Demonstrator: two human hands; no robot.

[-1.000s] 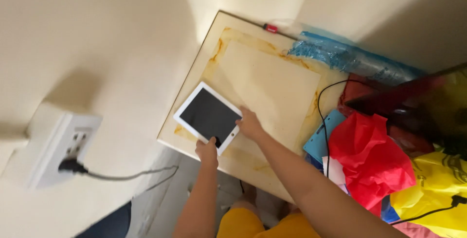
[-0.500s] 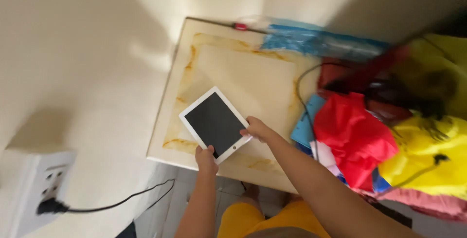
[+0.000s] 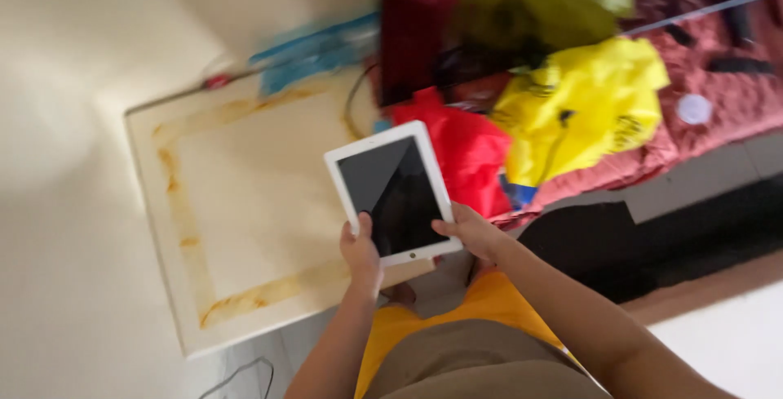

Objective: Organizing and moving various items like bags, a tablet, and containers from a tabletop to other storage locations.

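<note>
Tablet [image 3: 395, 196] is lifted clear above the stained table [image 3: 236, 203], its near edge pinched by left hand [image 3: 360, 248] and right hand [image 3: 469, 232].

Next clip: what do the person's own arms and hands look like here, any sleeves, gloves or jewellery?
Both forearms are bare, with no sleeves reaching into view. The left hand and right hand wear no gloves, and no rings, watch or bracelet show, though the picture is somewhat blurred. Lower down, a yellow top and greyish-brown clothing appear between the arms.
</note>
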